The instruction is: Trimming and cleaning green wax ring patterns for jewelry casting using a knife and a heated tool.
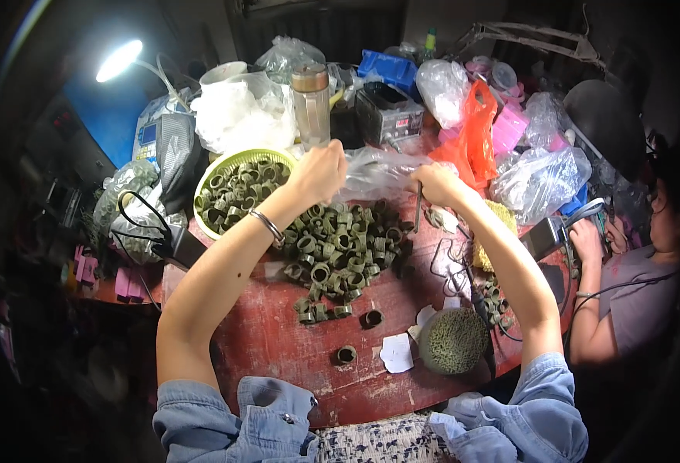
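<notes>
Gripping one edge of a clear plastic bag (382, 171), the left hand (320, 171) is closed in a fist on the film, and the right hand (436, 184) is closed on the other edge, with a thin dark rod (418, 207) hanging down from it. The bag is stretched between them just above a heap of green rings (338, 247) on the red table (278, 347). I judge this the bag-opening step; the next move calls for spreading its mouth wide and keeping it low beside the heap. More rings fill a green basket (232, 166) to the left, and another person's hand (587, 241) works at the right edge.
</notes>
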{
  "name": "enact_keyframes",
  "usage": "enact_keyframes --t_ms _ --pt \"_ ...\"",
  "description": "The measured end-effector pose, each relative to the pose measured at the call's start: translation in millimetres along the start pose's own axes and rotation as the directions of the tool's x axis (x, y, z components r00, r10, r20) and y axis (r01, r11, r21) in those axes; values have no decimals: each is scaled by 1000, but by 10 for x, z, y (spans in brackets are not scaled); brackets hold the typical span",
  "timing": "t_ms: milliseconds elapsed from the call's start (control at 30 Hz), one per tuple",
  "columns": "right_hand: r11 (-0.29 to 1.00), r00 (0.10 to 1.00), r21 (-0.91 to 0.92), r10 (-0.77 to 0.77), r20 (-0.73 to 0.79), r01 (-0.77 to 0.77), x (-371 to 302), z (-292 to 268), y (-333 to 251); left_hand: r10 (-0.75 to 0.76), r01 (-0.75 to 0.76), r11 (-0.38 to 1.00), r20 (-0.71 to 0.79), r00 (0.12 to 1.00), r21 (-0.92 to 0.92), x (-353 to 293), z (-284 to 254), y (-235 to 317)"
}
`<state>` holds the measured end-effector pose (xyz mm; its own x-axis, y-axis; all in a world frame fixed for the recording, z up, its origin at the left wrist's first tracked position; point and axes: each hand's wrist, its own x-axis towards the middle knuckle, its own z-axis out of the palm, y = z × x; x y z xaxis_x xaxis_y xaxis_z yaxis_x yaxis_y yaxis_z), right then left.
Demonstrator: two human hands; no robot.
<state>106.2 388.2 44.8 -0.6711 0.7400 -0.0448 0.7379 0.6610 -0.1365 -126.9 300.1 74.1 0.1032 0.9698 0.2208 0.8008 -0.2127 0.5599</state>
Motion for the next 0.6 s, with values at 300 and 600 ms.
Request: enact_keyframes --t_ms 300,600 --pt "968 995 248 -4 -97 28 -31 -74 -137 38 6 795 -60 998 606 7 101 -59" --pt "999 989 -37 -42 -139 37 122 300 -67 -11 17 642 -13 1000 767 55 386 -49"
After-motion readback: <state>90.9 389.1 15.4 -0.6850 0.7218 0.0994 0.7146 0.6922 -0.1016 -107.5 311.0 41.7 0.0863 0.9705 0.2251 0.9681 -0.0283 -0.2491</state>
